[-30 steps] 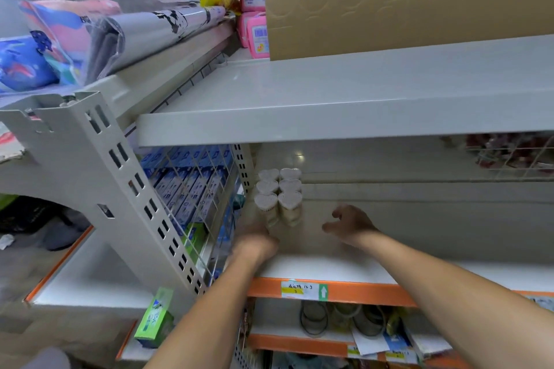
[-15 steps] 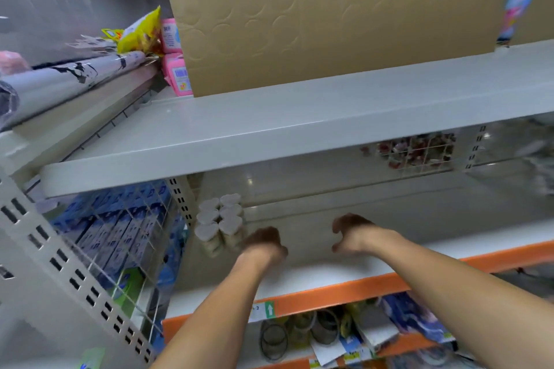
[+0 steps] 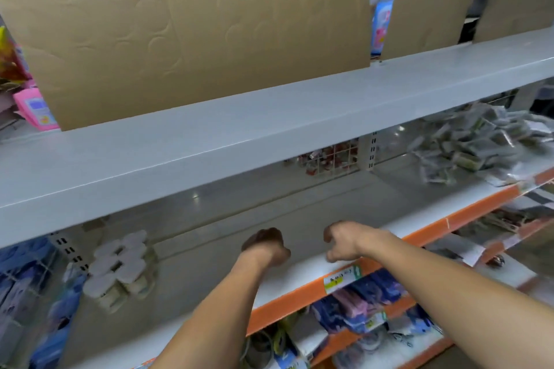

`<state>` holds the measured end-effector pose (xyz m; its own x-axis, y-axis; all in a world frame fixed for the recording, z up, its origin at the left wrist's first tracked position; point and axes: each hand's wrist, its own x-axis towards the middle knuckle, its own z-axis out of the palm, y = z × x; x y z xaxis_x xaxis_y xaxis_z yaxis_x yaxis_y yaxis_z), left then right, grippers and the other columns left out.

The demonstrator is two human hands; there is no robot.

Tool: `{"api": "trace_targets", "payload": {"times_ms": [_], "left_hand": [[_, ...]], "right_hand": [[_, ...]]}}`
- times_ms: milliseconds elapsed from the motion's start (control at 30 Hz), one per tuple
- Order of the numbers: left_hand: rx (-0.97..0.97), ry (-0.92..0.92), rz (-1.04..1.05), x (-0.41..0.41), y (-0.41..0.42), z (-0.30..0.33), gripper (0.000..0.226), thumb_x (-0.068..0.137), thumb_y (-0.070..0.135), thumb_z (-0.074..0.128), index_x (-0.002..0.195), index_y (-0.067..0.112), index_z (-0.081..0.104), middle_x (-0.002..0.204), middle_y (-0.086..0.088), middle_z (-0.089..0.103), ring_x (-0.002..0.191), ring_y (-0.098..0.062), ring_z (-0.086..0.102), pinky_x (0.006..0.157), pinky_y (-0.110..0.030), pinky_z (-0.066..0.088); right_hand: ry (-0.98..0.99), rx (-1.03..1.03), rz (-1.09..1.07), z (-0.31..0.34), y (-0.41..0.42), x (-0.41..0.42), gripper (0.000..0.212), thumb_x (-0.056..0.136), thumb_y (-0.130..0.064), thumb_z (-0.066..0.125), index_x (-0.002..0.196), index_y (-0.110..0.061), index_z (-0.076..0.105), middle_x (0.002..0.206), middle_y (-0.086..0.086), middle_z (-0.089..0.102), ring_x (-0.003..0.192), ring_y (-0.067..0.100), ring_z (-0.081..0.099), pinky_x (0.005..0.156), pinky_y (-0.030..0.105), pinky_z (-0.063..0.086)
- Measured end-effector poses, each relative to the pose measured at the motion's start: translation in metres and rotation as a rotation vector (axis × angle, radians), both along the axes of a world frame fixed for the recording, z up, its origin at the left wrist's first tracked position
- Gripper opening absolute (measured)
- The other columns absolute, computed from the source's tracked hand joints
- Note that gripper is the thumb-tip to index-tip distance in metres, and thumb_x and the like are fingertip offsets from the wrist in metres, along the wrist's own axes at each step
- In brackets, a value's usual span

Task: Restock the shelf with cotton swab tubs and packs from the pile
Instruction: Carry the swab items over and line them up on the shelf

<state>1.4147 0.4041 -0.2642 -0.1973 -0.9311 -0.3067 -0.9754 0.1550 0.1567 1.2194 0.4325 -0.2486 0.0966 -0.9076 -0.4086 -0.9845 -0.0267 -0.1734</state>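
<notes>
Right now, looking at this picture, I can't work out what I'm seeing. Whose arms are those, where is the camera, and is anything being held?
There is no machine here. A person wears a wide-angle camera on the head, so you look forward and down along their own bare arms. The left hand and right hand hover over the pale shelf board with the orange front edge. Both have loosely curled fingers and hold nothing. At the left of that shelf stand the white heart-lidded cotton swab tubs, in two rows. Far right lies a loose pile of clear plastic packs; it is too blurred to read. On the grey shelf above stands a big brown cardboard sheet. More goods sit on the shelf below, too blurred to name.
</notes>
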Motion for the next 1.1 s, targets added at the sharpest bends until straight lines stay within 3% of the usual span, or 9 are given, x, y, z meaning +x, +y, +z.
{"api": "trace_targets", "payload": {"times_ms": [133,267,500,600,733,800,867,1000,1100], "left_hand": [[0.006,-0.006,-0.07,-0.052,-0.009,0.003,0.03,0.089,0.034,0.053,0.107,0.014,0.065,0.12,-0.01,0.065,0.108,-0.028,0.063,0.085,-0.031,0.05],[0.028,0.007,-0.138,-0.103,-0.014,0.005,0.02,0.088,0.028,0.052,0.095,0.013,0.062,0.112,-0.011,0.066,0.101,-0.029,0.063,0.077,-0.029,0.046],[0.031,0.011,-0.241,-0.19,-0.014,0.003,0.01,0.087,0.022,0.05,0.084,0.015,0.055,0.102,-0.012,0.066,0.091,-0.029,0.062,0.071,-0.03,0.043],[0.029,0.047,-0.248,-0.225,-0.012,0.001,0.012,0.087,0.025,0.051,0.09,0.016,0.058,0.104,-0.009,0.066,0.091,-0.028,0.061,0.072,-0.032,0.047],[0.011,0.117,-0.249,-0.268,-0.015,-0.001,0.028,0.087,0.029,0.055,0.111,0.018,0.063,0.115,-0.005,0.067,0.104,-0.026,0.063,0.083,-0.032,0.052],[0.003,0.133,-0.267,-0.288,-0.018,0.0,0.031,0.089,0.029,0.055,0.116,0.017,0.062,0.119,-0.005,0.066,0.107,-0.025,0.063,0.086,-0.032,0.052],[-0.01,0.141,-0.287,-0.306,-0.022,0.0,0.031,0.089,0.028,0.055,0.117,0.016,0.063,0.118,-0.005,0.066,0.107,-0.026,0.063,0.086,-0.032,0.052],[-0.013,0.126,-0.339,-0.337,-0.035,-0.005,0.03,0.089,0.026,0.053,0.113,0.013,0.065,0.113,-0.008,0.068,0.103,-0.027,0.064,0.088,-0.036,0.055],[-0.033,0.094,-0.383,-0.365,-0.052,-0.008,0.027,0.087,0.026,0.053,0.108,0.014,0.066,0.108,-0.008,0.068,0.098,-0.027,0.064,0.083,-0.034,0.055]], "right_hand": [[0.016,-0.011,-0.035,0.001,0.001,-0.046,0.051,0.079,-0.04,0.068,0.123,-0.015,0.063,0.125,0.01,0.065,0.114,0.028,0.062,0.095,0.035,0.053],[0.022,-0.013,-0.074,0.004,0.003,-0.093,0.05,0.079,-0.041,0.068,0.121,-0.015,0.064,0.123,0.009,0.066,0.113,0.029,0.062,0.095,0.037,0.053],[0.002,-0.02,-0.158,0.003,0.019,-0.176,0.055,0.084,-0.037,0.068,0.133,-0.016,0.057,0.126,0.007,0.063,0.114,0.027,0.06,0.094,0.036,0.052],[-0.007,-0.05,-0.194,0.003,0.027,-0.208,0.054,0.085,-0.034,0.067,0.134,-0.017,0.055,0.132,0.006,0.058,0.117,0.025,0.057,0.095,0.035,0.051],[-0.058,-0.088,-0.252,0.004,0.034,-0.247,0.048,0.087,-0.03,0.063,0.133,-0.018,0.055,0.128,0.006,0.056,0.1,0.021,0.056,0.073,0.028,0.048],[-0.064,-0.098,-0.273,0.003,0.034,-0.263,0.041,0.087,-0.03,0.062,0.126,-0.018,0.057,0.121,0.005,0.058,0.098,0.021,0.058,0.072,0.03,0.05],[-0.067,-0.097,-0.303,0.001,0.033,-0.278,0.036,0.087,-0.03,0.062,0.121,-0.019,0.058,0.114,0.002,0.059,0.094,0.021,0.058,0.071,0.031,0.05],[-0.089,-0.105,-0.36,-0.007,0.022,-0.305,0.018,0.086,-0.028,0.062,0.103,-0.023,0.059,0.104,0.001,0.058,0.077,0.017,0.053,0.055,0.025,0.04],[-0.075,-0.093,-0.366,-0.012,0.008,-0.328,0.033,0.087,-0.028,0.062,0.119,-0.019,0.06,0.118,0.003,0.059,0.094,0.019,0.058,0.07,0.031,0.05]]}}
